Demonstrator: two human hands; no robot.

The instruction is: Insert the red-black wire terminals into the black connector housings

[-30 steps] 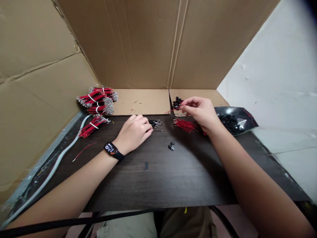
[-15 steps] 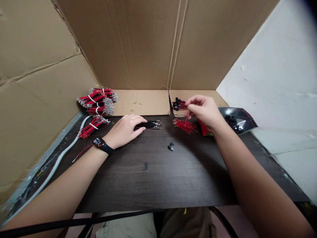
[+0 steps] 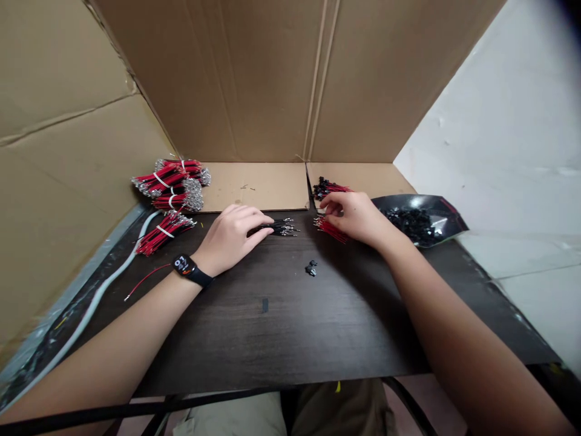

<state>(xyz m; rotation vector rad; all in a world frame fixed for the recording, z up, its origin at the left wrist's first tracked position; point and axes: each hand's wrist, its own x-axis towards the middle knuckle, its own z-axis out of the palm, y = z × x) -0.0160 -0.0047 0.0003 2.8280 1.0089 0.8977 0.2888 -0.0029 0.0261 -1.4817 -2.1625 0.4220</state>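
My left hand [image 3: 236,235] lies over the left end of a bundle of black wires [image 3: 285,227], thumb and fingers closed around it. The metal-tipped ends stick out to the right. My right hand [image 3: 351,217] is bent over a pile of red wires [image 3: 330,229], its fingertips pinched together at the pile's upper left. The palm covers part of this pile, and what exactly is between the fingertips is partly hidden. Just behind, red wires with black connectors [image 3: 327,186] lie on cardboard. A few small black connectors [image 3: 311,267] sit on the table between my hands.
Tied bundles of red and black wires [image 3: 175,184] are stacked at the back left, with another tied bundle [image 3: 166,233] nearer. A single red wire [image 3: 144,280] lies by my left wrist. At right is an open bag of black connectors [image 3: 408,224]. Cardboard walls [image 3: 254,79] enclose the back.
My right hand has moved left and down from above the red pile onto its upper left side. The red wire that hung from its fingers is no longer visible. My left hand stays on the black wires.
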